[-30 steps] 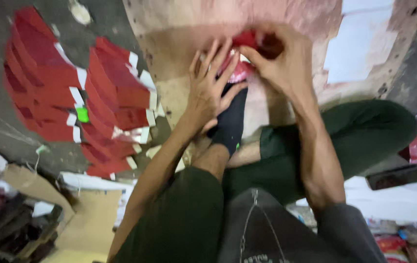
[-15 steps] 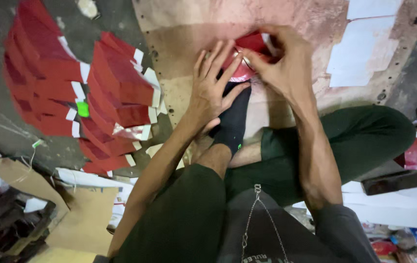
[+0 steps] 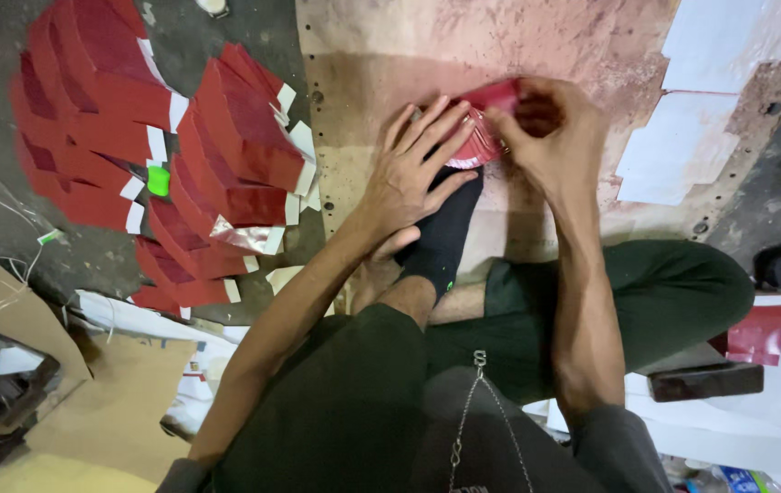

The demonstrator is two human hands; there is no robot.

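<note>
Head view: left hand point(image 3: 415, 173) flat, fingers spread, pressing red foil piece point(image 3: 486, 128); right hand point(image 3: 550, 137) grip pinching it.

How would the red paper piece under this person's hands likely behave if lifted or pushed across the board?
The red paper piece looks thin and shiny, so probably light and floppy, bending rather than holding shape. The left hand lies flat on it while the right hand pinches its edge, suggesting it slides easily on the board unless pinned. It would likely crease, not break.
</note>
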